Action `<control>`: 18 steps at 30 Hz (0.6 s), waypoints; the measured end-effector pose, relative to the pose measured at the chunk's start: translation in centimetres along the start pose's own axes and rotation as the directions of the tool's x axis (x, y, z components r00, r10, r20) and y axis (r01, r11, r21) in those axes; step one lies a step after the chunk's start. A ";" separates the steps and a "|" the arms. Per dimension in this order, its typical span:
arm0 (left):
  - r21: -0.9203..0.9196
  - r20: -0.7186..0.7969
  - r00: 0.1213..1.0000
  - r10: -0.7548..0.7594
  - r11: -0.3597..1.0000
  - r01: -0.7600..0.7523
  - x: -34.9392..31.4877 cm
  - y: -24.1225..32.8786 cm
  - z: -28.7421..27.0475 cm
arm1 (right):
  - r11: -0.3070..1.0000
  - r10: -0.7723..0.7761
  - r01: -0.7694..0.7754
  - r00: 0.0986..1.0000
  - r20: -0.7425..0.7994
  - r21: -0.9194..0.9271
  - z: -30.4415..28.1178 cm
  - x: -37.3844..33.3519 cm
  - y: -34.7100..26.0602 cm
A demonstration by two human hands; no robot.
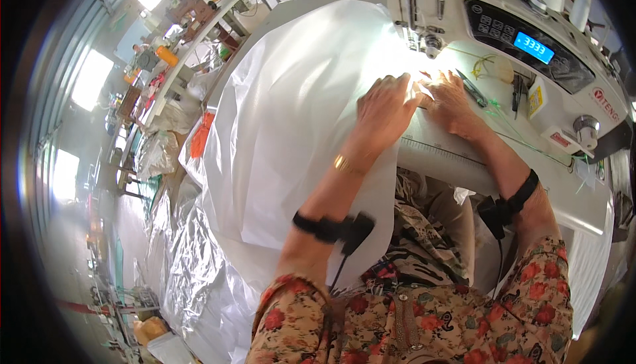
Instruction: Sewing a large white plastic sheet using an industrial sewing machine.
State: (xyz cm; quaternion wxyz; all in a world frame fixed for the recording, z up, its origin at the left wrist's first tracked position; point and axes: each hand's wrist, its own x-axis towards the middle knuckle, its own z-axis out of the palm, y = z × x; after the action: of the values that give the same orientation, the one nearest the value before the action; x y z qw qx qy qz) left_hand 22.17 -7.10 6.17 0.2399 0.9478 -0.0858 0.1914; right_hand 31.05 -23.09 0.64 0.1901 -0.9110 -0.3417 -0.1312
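Observation:
A large sheet of thin white fabric [285, 105] spreads over the table of a sewing machine [530, 46] and hangs down toward my lap. My left hand [385, 109] lies near the fabric's right edge, just below the needle area, its fingers bent and closed on the cloth. Close beside it, my right hand [452, 102] has its fingers bunched at the same edge, thumb side toward the left hand. Strong lamp glare washes out the fingertips and the cloth there, and the needle's contact with it cannot be made out.
Right of my right hand lie dark thread snips [472, 89] and loose green thread [503, 115]. The machine has a lit blue display [534, 47]. Thread cones [581, 6] stand behind it. Crumpled silvery sheeting [195, 264] and an orange piece [202, 135] lie to the left.

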 end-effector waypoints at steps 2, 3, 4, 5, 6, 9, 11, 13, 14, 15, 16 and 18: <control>-0.059 -0.166 0.980 0.111 0.991 -0.123 -4.6 -0.8 -1.1 | 1.000 -0.015 0.015 1.000 -0.024 -0.001 0.0 0.2 0.0; -0.147 -0.165 0.986 0.007 0.989 -0.031 -7.3 -0.7 -1.4 | 1.000 -0.020 0.020 1.000 -0.024 -0.019 -0.2 0.1 -0.2; -0.234 -0.149 0.984 -0.096 0.970 0.059 -10.3 -0.5 -1.7 | 0.999 -0.020 0.019 1.000 -0.024 -0.037 -0.5 -0.1 -0.4; -0.165 -0.132 0.986 -0.101 0.983 0.078 -13.5 -0.7 -1.7 | 0.996 -0.031 0.028 0.999 -0.034 -0.080 -0.1 0.0 -0.2; -0.093 -0.127 0.986 -0.105 0.991 0.094 -16.5 -1.2 -1.4 | 0.996 -0.028 0.025 0.999 -0.037 -0.083 -0.1 0.3 -0.1; -0.178 -0.141 0.935 -0.325 0.937 0.299 -24.4 -3.8 0.7 | 0.999 -0.019 0.020 1.000 0.007 -0.040 0.2 -0.4 0.7; -0.413 -0.117 0.832 -0.542 0.789 0.455 -30.7 -7.9 3.5 | 0.994 -0.038 0.017 0.979 -0.198 -0.108 1.1 -0.2 1.0; -0.515 -0.117 0.758 -0.642 0.692 0.506 -35.6 -9.7 4.2 | 0.993 0.040 -0.022 0.985 -0.166 0.112 -1.4 -1.1 -1.8; -0.504 -0.006 0.765 -0.644 0.663 0.554 -36.7 -9.3 3.6 | 0.943 0.120 -0.076 0.986 -0.118 0.323 -2.3 -1.9 -3.1; -0.489 0.104 0.764 -0.636 0.636 0.597 -37.2 -9.0 3.0 | 0.957 -0.037 0.110 0.964 -0.263 0.269 -1.5 -3.1 -3.1; -0.492 0.106 0.762 -0.639 0.632 0.599 -37.7 -8.9 2.8 | 0.950 -0.068 0.142 0.963 -0.259 0.279 -1.8 -4.4 -4.6; -0.678 0.238 0.720 -0.652 0.420 0.603 -38.2 -8.5 2.4 | 0.918 -0.104 0.204 0.951 -0.290 0.339 -2.4 -7.7 -7.4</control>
State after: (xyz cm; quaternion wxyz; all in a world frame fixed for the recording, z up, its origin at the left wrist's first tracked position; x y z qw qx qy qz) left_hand -9.74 1.86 -14.79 0.6446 0.7309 0.2139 0.0678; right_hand 20.14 -23.38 1.86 0.3891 -0.8038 -0.4025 -0.2013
